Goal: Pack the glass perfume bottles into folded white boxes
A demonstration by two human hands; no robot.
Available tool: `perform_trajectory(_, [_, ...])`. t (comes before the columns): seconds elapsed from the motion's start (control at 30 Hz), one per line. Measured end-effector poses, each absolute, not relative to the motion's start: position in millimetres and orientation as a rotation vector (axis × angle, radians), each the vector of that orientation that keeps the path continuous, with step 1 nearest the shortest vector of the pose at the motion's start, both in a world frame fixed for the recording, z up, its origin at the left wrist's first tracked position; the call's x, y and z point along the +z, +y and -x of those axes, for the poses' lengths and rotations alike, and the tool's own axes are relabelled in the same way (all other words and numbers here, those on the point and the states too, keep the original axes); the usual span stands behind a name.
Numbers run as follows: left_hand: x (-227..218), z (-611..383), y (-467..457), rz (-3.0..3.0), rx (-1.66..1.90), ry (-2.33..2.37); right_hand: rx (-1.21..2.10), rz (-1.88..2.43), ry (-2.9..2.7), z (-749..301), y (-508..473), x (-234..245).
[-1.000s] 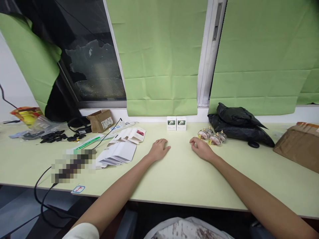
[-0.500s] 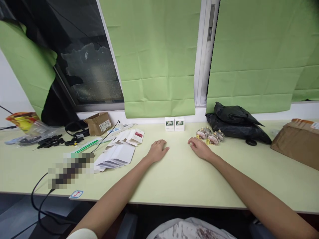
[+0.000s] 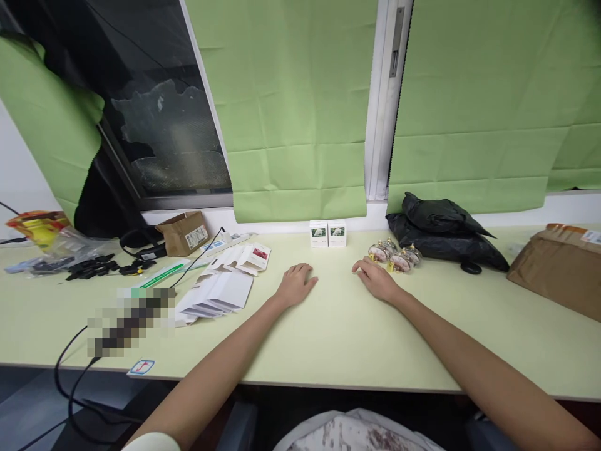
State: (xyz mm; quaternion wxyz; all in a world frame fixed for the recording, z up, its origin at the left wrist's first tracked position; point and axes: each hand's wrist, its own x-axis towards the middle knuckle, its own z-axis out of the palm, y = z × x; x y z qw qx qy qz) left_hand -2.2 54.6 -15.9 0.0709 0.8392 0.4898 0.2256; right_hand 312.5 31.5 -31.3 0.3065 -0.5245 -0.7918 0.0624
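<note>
"Head view. Left hand: condition?"

"Palm down over the pale table, thumb set apart from the fingers, fingers slightly fanned. Contents: nothing visible."

"Right hand?"

"Fingers bent inward; no object seen in them. Whether thumb and fingertips meet, cannot tell: the thumb is mostly hidden."

"Nearest to the right hand?"

"Glass bottles, a small cluster, clear with gold-coloured tops, pinkish labels and yellow tags. Location: on the table, just beyond the knuckles. Contact with the hand: cannot tell."

"Nearest to the left hand?"

"White cartons, flattened, in an overlapping stack on the table, to the left of the hand and apart from it. One at the far end bears a red picture."

"Between the hands, farther back?"

"Small white boxes, two, upright, side by side by the wall, each with a green and white picture on the front."

"Remaining stock, right side?"

"Black plastic bags, one lying upon another, behind the bottles; black disc, at their near edge; brown parcel, at the far right."

"Left side?"

"Cardboard box, brown, top open, with a printed label, behind the cartons."
</note>
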Motion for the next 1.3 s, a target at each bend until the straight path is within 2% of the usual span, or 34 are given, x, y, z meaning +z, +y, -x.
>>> perform_trajectory(0.13, [-16.6,-1.2,50.7,-2.572,0.693,1.516,0.175,1.427,-2.075,-309.9,28.7,-30.3])
perform_trajectory(0.33, [3.5,-13.1,83.0,-2.776,0.491,1.524,0.239,1.379,-2.051,-310.7,34.9,-34.1])
perform_trajectory(0.53, [43.2,-41.1,156.5,-2.829,0.655,1.591,0.250,1.352,-2.063,-308.1,33.4,-32.1])
perform_trajectory(0.7, [47.7,-50.9,188.3,-2.879,0.654,1.600,0.238,1.358,-2.072,-306.4,31.8,-30.7])
perform_trajectory(1.3, [53.0,-49.2,165.0,-2.974,0.694,1.620,0.273,1.347,-2.064,-306.9,30.8,-29.2])
